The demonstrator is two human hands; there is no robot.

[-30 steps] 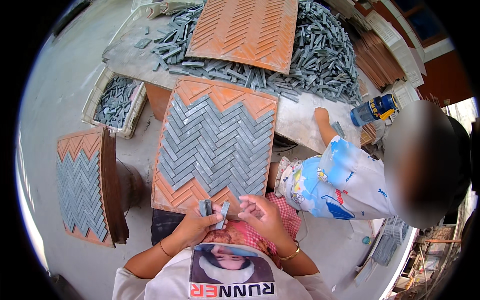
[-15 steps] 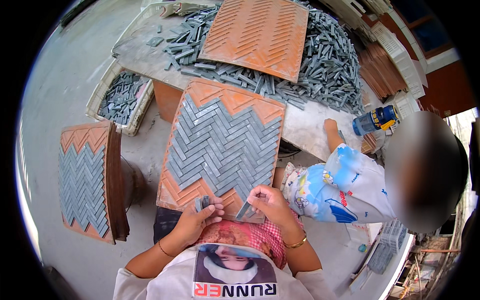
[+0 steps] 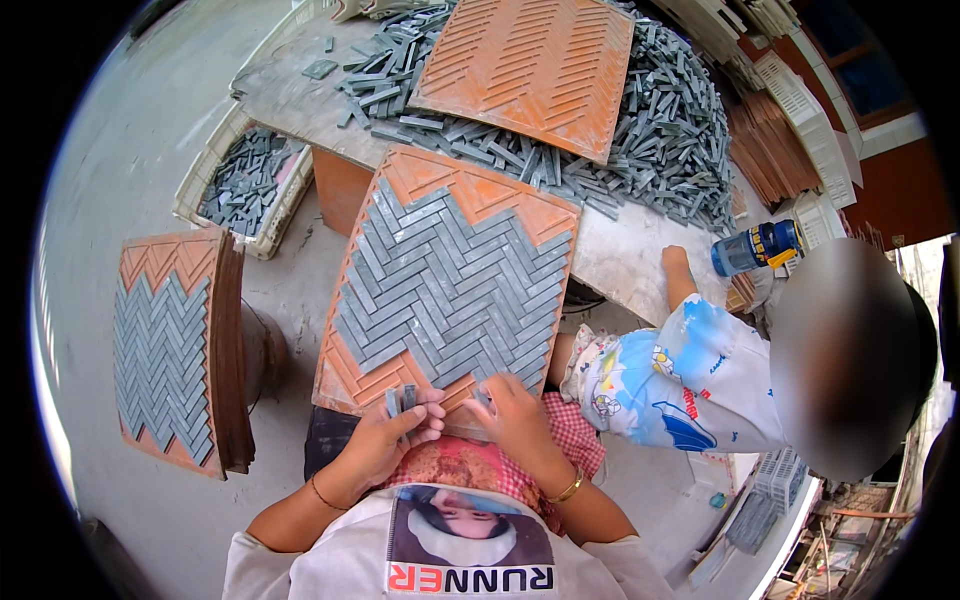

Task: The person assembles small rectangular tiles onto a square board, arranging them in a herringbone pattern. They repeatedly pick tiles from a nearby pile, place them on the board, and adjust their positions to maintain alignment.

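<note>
Grey strips (image 3: 450, 280) lie herringbone-fashion in an orange tray (image 3: 420, 178) before the person; the left hand (image 3: 382, 440) grasps two loose strips (image 3: 392, 403), the right hand (image 3: 515, 420) pinches another strip (image 3: 483, 396) at the tray's near edge.

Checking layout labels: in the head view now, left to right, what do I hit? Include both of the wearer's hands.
Tile-topped stack of boards → left hand holding gray tiles → right hand → the other person's hand → blue bottle.
</note>
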